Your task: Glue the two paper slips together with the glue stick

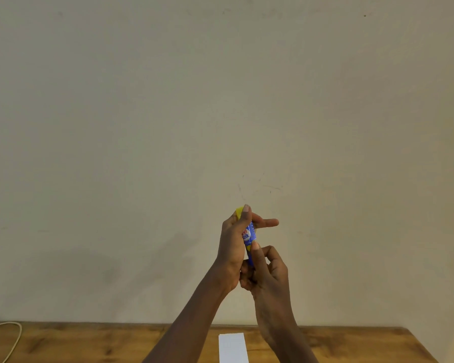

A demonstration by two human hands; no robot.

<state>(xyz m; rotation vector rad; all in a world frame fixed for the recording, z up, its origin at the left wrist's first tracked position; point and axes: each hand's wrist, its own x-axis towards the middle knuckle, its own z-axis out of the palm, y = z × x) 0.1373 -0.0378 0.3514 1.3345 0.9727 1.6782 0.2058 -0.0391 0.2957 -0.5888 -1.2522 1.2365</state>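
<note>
A blue glue stick [249,238] with a yellow cap [238,212] is held upright in front of the wall, well above the table. My left hand [232,247] wraps its upper part, thumb against the cap. My right hand [266,271] grips the lower end from the right, with the thumb on the tube. Whether the cap is on tight or loosened I cannot tell. One white paper slip [232,348] lies on the wooden table [89,341] below my forearms, running out of the bottom edge. A second slip is not in view.
A pale plaster wall [220,100] fills most of the view behind the table. A white cable [15,339] curves across the table's far left corner. The table's right edge slants down at the lower right.
</note>
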